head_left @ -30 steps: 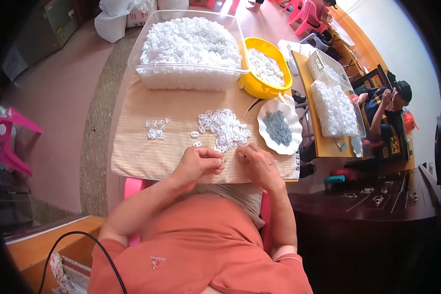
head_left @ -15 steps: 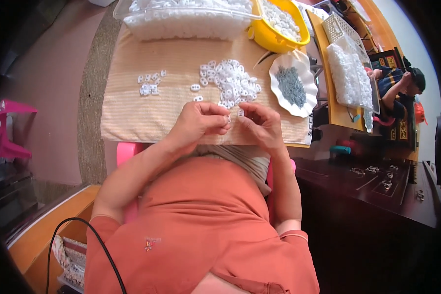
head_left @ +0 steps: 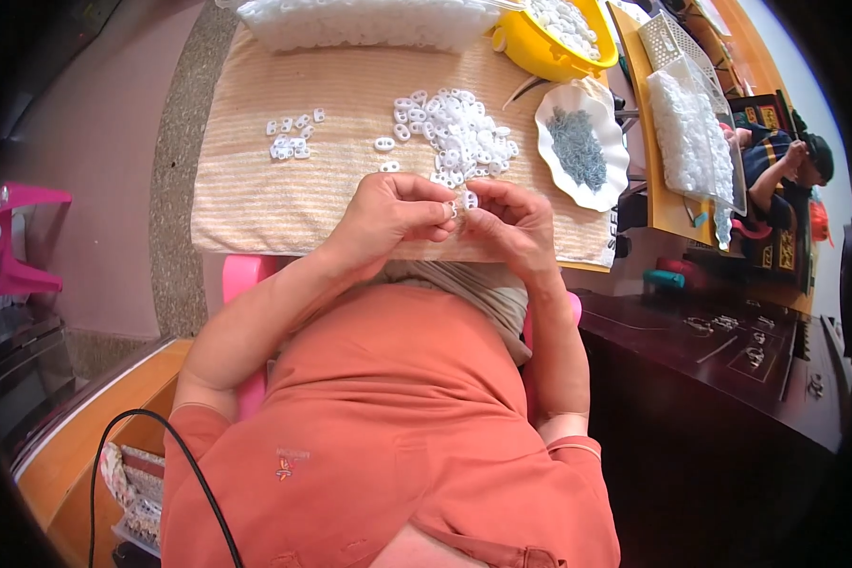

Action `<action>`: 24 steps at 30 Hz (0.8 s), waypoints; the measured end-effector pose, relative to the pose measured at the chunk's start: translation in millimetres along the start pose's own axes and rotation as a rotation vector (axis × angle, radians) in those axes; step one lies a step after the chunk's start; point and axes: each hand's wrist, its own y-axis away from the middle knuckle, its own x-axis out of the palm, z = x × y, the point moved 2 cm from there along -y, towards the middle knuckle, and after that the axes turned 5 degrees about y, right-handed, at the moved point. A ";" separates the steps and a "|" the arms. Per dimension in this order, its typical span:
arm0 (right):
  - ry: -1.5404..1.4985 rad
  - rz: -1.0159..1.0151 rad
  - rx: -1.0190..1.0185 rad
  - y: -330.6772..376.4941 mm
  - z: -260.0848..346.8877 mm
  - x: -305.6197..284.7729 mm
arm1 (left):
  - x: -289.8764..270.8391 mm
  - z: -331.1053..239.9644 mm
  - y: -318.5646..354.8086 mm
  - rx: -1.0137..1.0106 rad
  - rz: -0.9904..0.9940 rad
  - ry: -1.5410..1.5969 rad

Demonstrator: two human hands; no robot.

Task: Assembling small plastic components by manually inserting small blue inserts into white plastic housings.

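Observation:
Above the near edge of the cloth-covered table [head_left: 246, 208], my hands meet almost tip to tip. My right hand [head_left: 516, 224] pinches a small white two-holed plastic piece [head_left: 470, 200] between thumb and fingers. Thumb and fingertips of my left hand [head_left: 395, 218] are pressed together right beside it, on a tiny pale thing too small to make out. Just beyond the fingers lies a loose pile of white two-holed pieces [head_left: 464, 133]. A smaller group of white pieces [head_left: 291, 147] sits to the left. On the right, a white scalloped dish [head_left: 617, 180] holds many fine grey bits [head_left: 577, 147].
A clear bin [head_left: 360, 28] full of white pieces stands at the far edge, beside a yellow basin [head_left: 540, 59]. A pointed tool [head_left: 519, 91] lies before the basin. To the right, another person [head_left: 776, 161] sits by a clear tub [head_left: 686, 133]. A pink stool [head_left: 19, 241] stands left.
My hands have come together, bringing the white piece in my right hand up against my left fingertips. The whole view has shifted slightly, with the table higher in the picture.

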 end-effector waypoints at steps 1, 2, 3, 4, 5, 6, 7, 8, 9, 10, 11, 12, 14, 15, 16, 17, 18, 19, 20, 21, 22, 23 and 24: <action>-0.001 0.001 0.001 0.0 0.5 0.0 | -0.5 0.1 -0.1 0.000 -0.002 0.000; 0.014 0.002 0.002 0.0 1.1 -0.1 | -0.8 0.4 -0.2 -0.001 -0.001 0.004; 0.030 0.003 0.004 0.1 1.5 0.0 | -1.2 0.6 -0.4 -0.002 0.001 0.008; 0.029 0.004 0.005 0.3 1.9 0.2 | -1.4 0.7 -0.5 -0.003 -0.001 0.008; 0.021 0.004 0.002 0.6 2.4 0.5 | -1.2 0.4 -0.5 -0.005 0.000 0.012; 0.014 0.004 -0.001 0.8 2.7 0.6 | -1.0 0.3 -0.5 -0.007 0.001 0.015; 0.013 0.004 0.000 1.0 2.7 -0.1 | -1.0 0.2 -0.5 -0.008 0.000 0.015; 0.015 0.008 0.000 1.1 2.8 -0.8 | -1.1 0.0 -0.5 -0.010 0.000 0.016; 0.018 0.011 0.000 1.1 2.8 -1.1 | -1.1 -0.1 -0.4 -0.012 0.000 0.016; 0.017 0.011 0.000 1.1 2.9 -0.8 | -0.9 -0.2 -0.4 -0.012 -0.001 0.017; 0.019 0.008 -0.001 1.2 3.2 -0.6 | -0.8 -0.3 -0.4 -0.010 -0.004 0.016; 0.020 0.005 -0.003 1.4 3.5 -0.5 | -0.8 -0.2 -0.5 -0.007 -0.007 0.016; 0.002 0.008 -0.002 1.8 4.3 -0.5 | -0.8 0.0 -0.4 -0.004 -0.006 0.014; -0.016 0.011 -0.002 1.9 4.6 -0.8 | -0.8 -0.1 -0.4 -0.001 -0.005 0.013; -0.015 0.011 -0.002 1.9 3.4 -1.8 | -1.0 0.0 -0.5 -0.001 -0.005 0.013; -0.009 0.018 -0.004 1.9 1.5 -2.9 | -1.1 0.2 -0.7 -0.001 -0.002 0.011; -0.002 0.026 -0.007 1.9 0.5 -3.5 | -1.0 0.3 -0.8 -0.001 0.002 0.008; -0.001 0.026 -0.007 2.0 0.2 -3.4 | -0.8 0.2 -0.7 -0.001 0.002 0.008; -0.006 0.025 -0.004 1.9 0.1 -2.5 | -0.6 -0.1 -0.5 -0.002 0.001 0.008; -0.010 0.024 -0.002 1.9 0.0 -2.0 | -0.3 -0.3 -0.3 -0.003 0.000 0.007; -0.010 0.024 -0.001 1.8 0.0 -2.2 | 0.2 -0.7 -0.2 -0.003 0.000 0.007; -0.003 0.029 0.002 2.0 0.0 -2.3 | 0.8 -1.1 0.1 -0.006 -0.003 0.008; 0.003 0.034 0.006 2.1 -0.1 -2.3 | 1.0 -1.1 0.1 -0.009 -0.005 0.008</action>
